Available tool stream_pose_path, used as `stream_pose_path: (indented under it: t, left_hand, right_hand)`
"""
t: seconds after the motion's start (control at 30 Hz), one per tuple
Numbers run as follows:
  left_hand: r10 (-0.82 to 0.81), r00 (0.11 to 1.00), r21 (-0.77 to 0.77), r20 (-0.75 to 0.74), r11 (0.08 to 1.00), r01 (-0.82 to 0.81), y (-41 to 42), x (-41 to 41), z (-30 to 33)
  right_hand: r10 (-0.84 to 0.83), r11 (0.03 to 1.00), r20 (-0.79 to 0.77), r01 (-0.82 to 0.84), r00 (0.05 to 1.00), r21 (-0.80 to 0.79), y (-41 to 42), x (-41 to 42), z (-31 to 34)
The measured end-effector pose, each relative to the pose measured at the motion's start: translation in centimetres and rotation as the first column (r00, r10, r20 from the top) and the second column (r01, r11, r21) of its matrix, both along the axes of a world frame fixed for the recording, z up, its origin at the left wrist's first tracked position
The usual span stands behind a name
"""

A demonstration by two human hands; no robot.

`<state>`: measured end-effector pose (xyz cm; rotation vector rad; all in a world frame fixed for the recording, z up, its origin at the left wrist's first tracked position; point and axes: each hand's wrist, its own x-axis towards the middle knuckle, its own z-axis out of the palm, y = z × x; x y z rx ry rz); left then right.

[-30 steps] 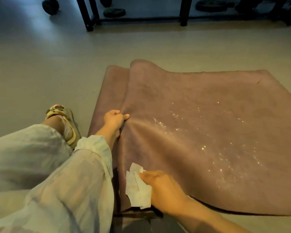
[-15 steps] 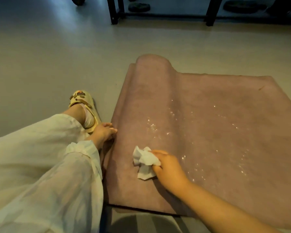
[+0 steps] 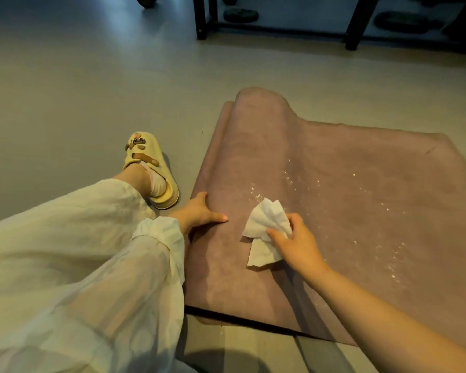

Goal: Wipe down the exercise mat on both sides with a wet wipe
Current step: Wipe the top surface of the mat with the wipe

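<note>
A mauve exercise mat (image 3: pixel 347 211) lies on the floor, its left end folded over into a rounded hump. Wet droplets glisten across its middle. My right hand (image 3: pixel 296 243) pinches a crumpled white wet wipe (image 3: pixel 265 227) just above the mat's near left part. My left hand (image 3: pixel 199 214) rests on the mat's left edge, thumb stretched along the top, fingers at the fold's side.
My left leg in pale trousers (image 3: pixel 78 265) and a cream sandal (image 3: pixel 151 168) lie left of the mat. A black metal rack (image 3: pixel 202 20) with dark weight plates (image 3: pixel 240 14) stands at the far side. Grey floor (image 3: pixel 78 90) surrounds the mat.
The lifted left flap of the mat has come down into a low fold. My left hand let go of the raised edge and now rests on it. The wipe moved up and right over the mat.
</note>
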<state>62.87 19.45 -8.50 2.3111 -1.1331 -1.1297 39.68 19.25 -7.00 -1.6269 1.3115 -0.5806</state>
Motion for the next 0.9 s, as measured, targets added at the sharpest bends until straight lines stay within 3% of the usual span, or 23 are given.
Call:
stream_pose_path:
  t: [0.1, 0.13, 0.2, 0.27, 0.47, 0.67, 0.77, 0.9]
  left_hand:
    - [-0.063, 0.980, -0.137, 0.188, 0.986, 0.090, -0.2, -1.2, 1.3]
    - [-0.050, 0.987, -0.243, 0.155, 0.966, 0.087, -0.4, -1.9, 2.1]
    - [-0.084, 0.991, -0.377, -0.101, 0.925, 0.040, -0.9, -3.4, 4.0]
    - [-0.192, 0.933, -0.347, -0.305, 0.935, 0.079, -1.2, -4.9, 5.5]
    - [-0.353, 0.877, -0.157, -0.325, 0.935, 0.318, -0.7, -7.4, 6.9]
    - [-0.176, 0.913, -0.160, -0.368, 0.979, 0.125, 0.9, -7.7, 8.1]
    - [-0.060, 0.950, -0.129, -0.306, 0.991, 0.021, 0.7, -7.4, 8.4]
    - [0.208, 0.972, -0.356, -0.111, 0.905, -0.234, -1.5, -7.1, 6.2]
  right_hand:
    - [-0.010, 0.999, -0.032, 0.011, 0.999, 0.039, -0.1, -0.3, 0.7]
    - [-0.012, 0.999, -0.029, 0.014, 0.999, 0.041, -0.1, -0.2, 1.1]
    - [-0.025, 0.998, -0.014, 0.026, 1.000, 0.052, -0.2, -0.1, 2.2]
    - [-0.055, 0.995, 0.029, 0.052, 0.998, 0.085, -0.3, -0.1, 3.1]
    - [-0.122, 0.984, 0.137, 0.102, 0.983, 0.143, -0.7, -2.0, 4.9]
    - [-0.021, 0.976, 0.231, -0.030, 0.973, 0.215, -2.3, -3.1, 5.9]
    - [0.013, 0.976, 0.262, -0.069, 0.965, 0.209, -3.5, -2.7, 6.2]
    - [-0.051, 0.981, 0.252, 0.001, 0.967, 0.194, -5.9, -2.0, 4.4]
